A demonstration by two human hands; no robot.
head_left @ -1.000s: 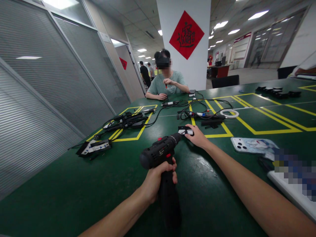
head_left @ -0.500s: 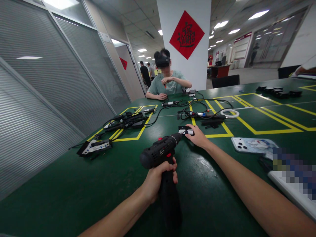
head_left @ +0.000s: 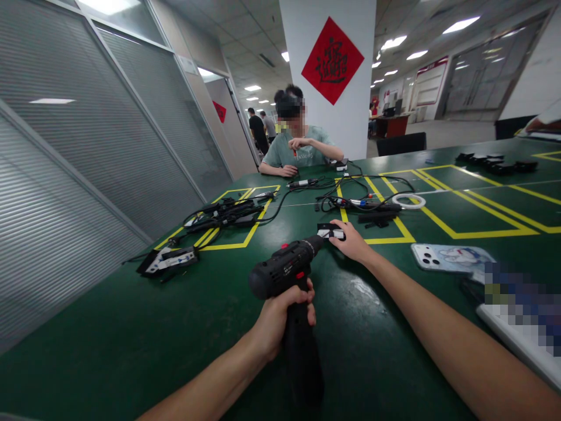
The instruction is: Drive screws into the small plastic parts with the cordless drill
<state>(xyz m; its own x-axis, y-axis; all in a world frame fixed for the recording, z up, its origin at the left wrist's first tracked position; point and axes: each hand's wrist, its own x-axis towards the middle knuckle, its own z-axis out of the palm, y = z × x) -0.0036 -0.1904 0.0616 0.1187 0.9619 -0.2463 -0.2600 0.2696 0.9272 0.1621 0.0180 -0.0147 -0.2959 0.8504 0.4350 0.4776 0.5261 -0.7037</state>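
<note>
My left hand point(head_left: 280, 321) is wrapped round the handle of a black cordless drill point(head_left: 284, 266) with red buttons. The drill points forward and to the right, its chuck close to a small black-and-white part point(head_left: 325, 233) on the green table point(head_left: 210, 345). From the right, my right hand point(head_left: 348, 240) grips that part, thumb and fingers at its right end. Whether the drill's tip touches the part is too small to tell.
Black cables and tools point(head_left: 228, 213) lie in a heap at left, near a black-and-white assembly point(head_left: 169, 261). More cables and a white ring point(head_left: 408, 201) lie beyond my right hand. A phone point(head_left: 451, 258) is at right. Across the table sits a person point(head_left: 302, 146).
Almost nothing differs. My hands, the drill and the small part hold the same positions; the view has shifted very slightly.
</note>
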